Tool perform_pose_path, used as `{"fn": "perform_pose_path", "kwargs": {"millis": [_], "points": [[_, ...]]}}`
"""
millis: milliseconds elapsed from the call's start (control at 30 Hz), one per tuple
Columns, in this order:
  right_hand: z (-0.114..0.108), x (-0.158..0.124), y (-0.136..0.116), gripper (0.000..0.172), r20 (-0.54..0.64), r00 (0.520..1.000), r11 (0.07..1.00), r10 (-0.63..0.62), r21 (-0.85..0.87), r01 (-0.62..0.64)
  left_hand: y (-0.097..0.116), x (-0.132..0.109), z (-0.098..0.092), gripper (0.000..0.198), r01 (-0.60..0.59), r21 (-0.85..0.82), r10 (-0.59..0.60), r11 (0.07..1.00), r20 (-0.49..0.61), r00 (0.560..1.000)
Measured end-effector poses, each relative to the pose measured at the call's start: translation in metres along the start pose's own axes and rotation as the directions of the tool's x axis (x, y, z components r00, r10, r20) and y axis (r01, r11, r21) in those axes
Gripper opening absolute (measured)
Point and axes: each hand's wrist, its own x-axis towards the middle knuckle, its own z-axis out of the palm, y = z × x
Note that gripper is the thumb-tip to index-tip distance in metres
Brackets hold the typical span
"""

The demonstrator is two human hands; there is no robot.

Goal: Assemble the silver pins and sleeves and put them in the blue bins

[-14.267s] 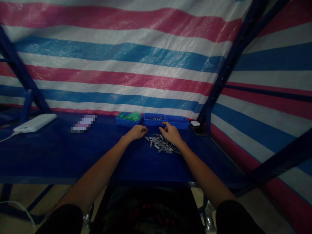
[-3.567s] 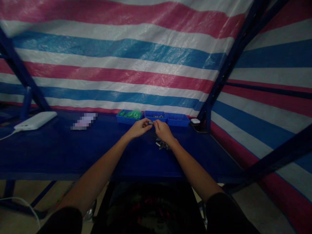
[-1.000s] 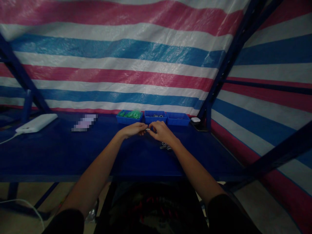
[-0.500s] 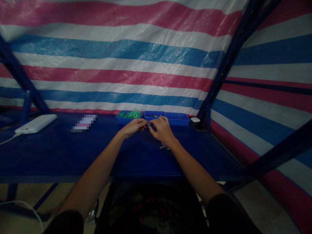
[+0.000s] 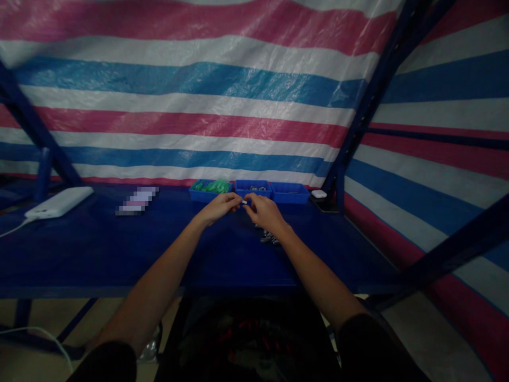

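Above the blue table, my left hand (image 5: 220,208) and my right hand (image 5: 265,211) meet fingertip to fingertip. Between them shows a small, shiny metal piece (image 5: 244,202), pinched by the thumb and fingers of both; it is too small for me to name its exact kind. A loose pile of small metal parts (image 5: 269,237) lies on the table beside my right wrist, which partly covers it. Just beyond the hands stands a blue bin (image 5: 253,196) with small metal parts inside.
Left of that bin, another blue bin (image 5: 199,197) holds green plastic pieces; a third blue bin (image 5: 290,197) stands to the right. A white earbud case (image 5: 318,194) rests by a dark flat object (image 5: 328,206). A white power bank (image 5: 59,202) and a blurred-out item (image 5: 137,201) lie left.
My right fingers have shifted down slightly and closed in, showing more of the middle bin and the metal piece. My left hand stays almost in place.
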Motion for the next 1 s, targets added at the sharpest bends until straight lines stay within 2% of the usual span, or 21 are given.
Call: {"fn": "perform_pose_path", "kwargs": {"millis": [100,200,267,367,500,567,733,800,867,933,1000], "points": [[0.000,0.000,0.000,0.023,-0.019,0.998,0.997,0.063,0.051,-0.062,0.002,0.000,0.003,0.029,-0.031,-0.008,0.031,0.999,-0.031,0.999],[0.001,0.001,0.002,0.026,-0.059,0.991,0.985,0.119,0.136,-0.111,0.005,-0.001,0.007,0.024,-0.124,-0.004,0.123,0.992,-0.101,0.987],[0.002,0.001,0.003,0.028,-0.071,0.988,0.975,0.137,0.187,-0.122,0.006,-0.001,0.009,0.028,-0.187,0.037,0.191,0.982,-0.124,0.974],[0.003,0.001,0.005,0.031,-0.068,0.987,0.965,0.142,0.233,-0.123,0.006,-0.001,0.011,0.023,-0.234,0.095,0.245,0.968,-0.138,0.960],[0.005,0.000,0.005,0.024,-0.065,0.987,0.956,0.146,0.267,-0.124,0.005,0.000,0.013,0.023,-0.189,0.116,0.205,0.975,-0.138,0.969],[0.006,0.000,0.005,0.027,-0.055,0.990,0.959,0.127,0.260,-0.109,0.005,0.000,0.014,0.025,-0.150,0.134,0.170,0.980,-0.147,0.974],[0.002,0.001,0.004,0.019,-0.029,0.996,0.985,0.082,0.155,-0.076,0.000,0.003,0.017,0.037,-0.095,0.165,0.124,0.982,-0.177,0.976],[-0.003,-0.002,0.005,0.023,-0.099,0.990,0.985,0.098,0.150,-0.083,-0.002,0.003,0.019,0.042,-0.097,0.159,0.122,0.983,-0.158,0.980],[-0.009,-0.007,0.005,0.028,-0.244,0.963,0.981,0.119,0.178,-0.076,-0.003,0.001,0.023,0.041,-0.120,0.233,0.149,0.965,-0.114,0.982],[-0.017,-0.012,0.006,0.033,-0.418,0.897,0.978,0.143,0.201,-0.062,-0.003,-0.002,0.029,0.034,-0.171,0.377,0.192,0.910,-0.018,0.981],[-0.024,-0.013,0.007,0.036,-0.533,0.830,0.978,0.165,0.199,-0.067,-0.003,-0.006,0.037,0.028,-0.234,0.495,0.210,0.837,0.105,0.972]]}}
